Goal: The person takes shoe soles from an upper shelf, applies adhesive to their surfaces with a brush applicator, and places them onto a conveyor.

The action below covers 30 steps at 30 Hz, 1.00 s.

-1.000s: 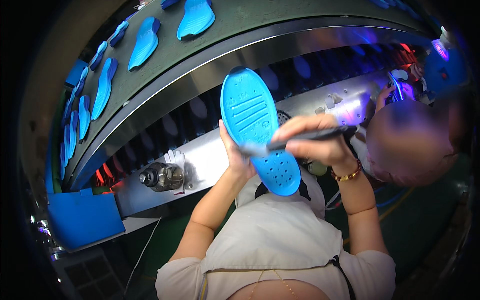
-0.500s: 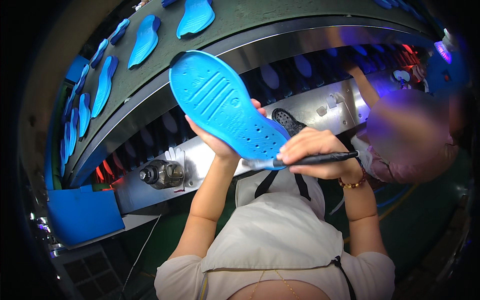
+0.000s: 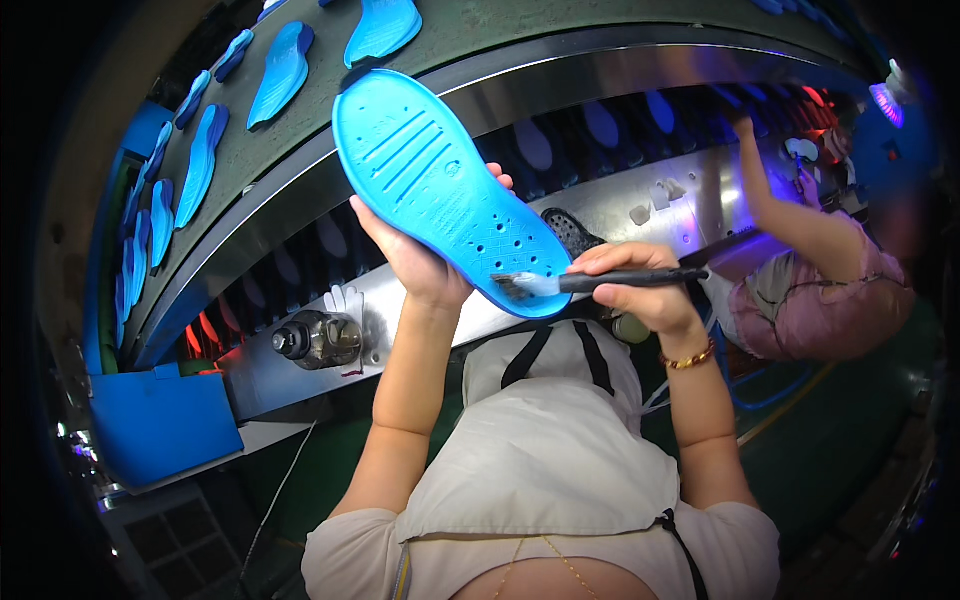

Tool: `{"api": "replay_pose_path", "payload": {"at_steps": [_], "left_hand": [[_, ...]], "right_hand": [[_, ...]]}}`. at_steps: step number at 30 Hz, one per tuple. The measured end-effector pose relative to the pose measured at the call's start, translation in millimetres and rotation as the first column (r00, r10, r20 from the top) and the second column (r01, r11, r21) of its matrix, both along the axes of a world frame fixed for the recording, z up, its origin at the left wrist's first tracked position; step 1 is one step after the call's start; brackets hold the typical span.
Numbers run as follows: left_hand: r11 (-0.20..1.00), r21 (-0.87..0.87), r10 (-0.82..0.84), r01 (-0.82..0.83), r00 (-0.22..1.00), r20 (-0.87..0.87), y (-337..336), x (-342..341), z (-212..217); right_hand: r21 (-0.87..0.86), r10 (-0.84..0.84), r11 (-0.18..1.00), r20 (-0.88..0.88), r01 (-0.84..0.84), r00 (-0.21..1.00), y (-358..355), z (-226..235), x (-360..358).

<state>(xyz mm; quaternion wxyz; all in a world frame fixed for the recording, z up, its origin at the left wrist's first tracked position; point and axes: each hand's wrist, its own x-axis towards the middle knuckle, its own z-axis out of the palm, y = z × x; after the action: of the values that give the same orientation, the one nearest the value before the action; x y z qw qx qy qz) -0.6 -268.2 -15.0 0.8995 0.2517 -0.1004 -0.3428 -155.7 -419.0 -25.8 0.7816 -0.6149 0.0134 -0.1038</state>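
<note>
A bright blue shoe sole (image 3: 425,170) is held up in front of me, its ridged and perforated face toward me. My left hand (image 3: 425,262) grips it from beneath, with the fingertips showing past its far right edge. In my right hand (image 3: 645,290) is a brush (image 3: 625,280) with a black handle. Its pale bristles lie on the near end of the sole, by the small holes. Behind the sole, a black perforated object (image 3: 570,232) rests on the metal ledge and is partly hidden.
Several blue soles (image 3: 280,75) lie on the green conveyor belt (image 3: 325,60). Under its metal rail stands a row of dark soles. A dark bottle (image 3: 315,340) and a white glove (image 3: 345,302) rest on the metal ledge (image 3: 390,325). At right, a co-worker in pink (image 3: 840,300) reaches toward the row.
The brush bristles have moved from the sole's near edge onto its perforated face. Both hands and the sole have shifted slightly up and left. The co-worker's arm has moved.
</note>
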Motion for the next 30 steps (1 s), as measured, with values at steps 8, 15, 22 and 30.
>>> {"api": "replay_pose_path", "payload": {"at_steps": [8,15,22,30], "left_hand": [[0.952,-0.122,-0.285,0.280,0.958,-0.022,6,-32,-35],[0.835,0.270,-0.502,0.480,0.865,0.013,17,-15,-16],[0.621,0.260,-0.672,0.739,0.673,-0.308,20,-3,-23],[0.398,0.516,-0.804,0.758,0.559,-0.202,22,2,-13]], "right_hand": [[0.183,0.009,0.983,-0.136,0.016,0.991,24,10,1],[-0.327,0.091,0.939,-0.061,-0.106,0.994,1,33,2],[-0.514,0.472,0.755,-0.005,-0.407,0.882,-11,50,-7],[-0.725,0.511,0.553,-0.094,-0.411,0.854,-34,59,-16]]}}
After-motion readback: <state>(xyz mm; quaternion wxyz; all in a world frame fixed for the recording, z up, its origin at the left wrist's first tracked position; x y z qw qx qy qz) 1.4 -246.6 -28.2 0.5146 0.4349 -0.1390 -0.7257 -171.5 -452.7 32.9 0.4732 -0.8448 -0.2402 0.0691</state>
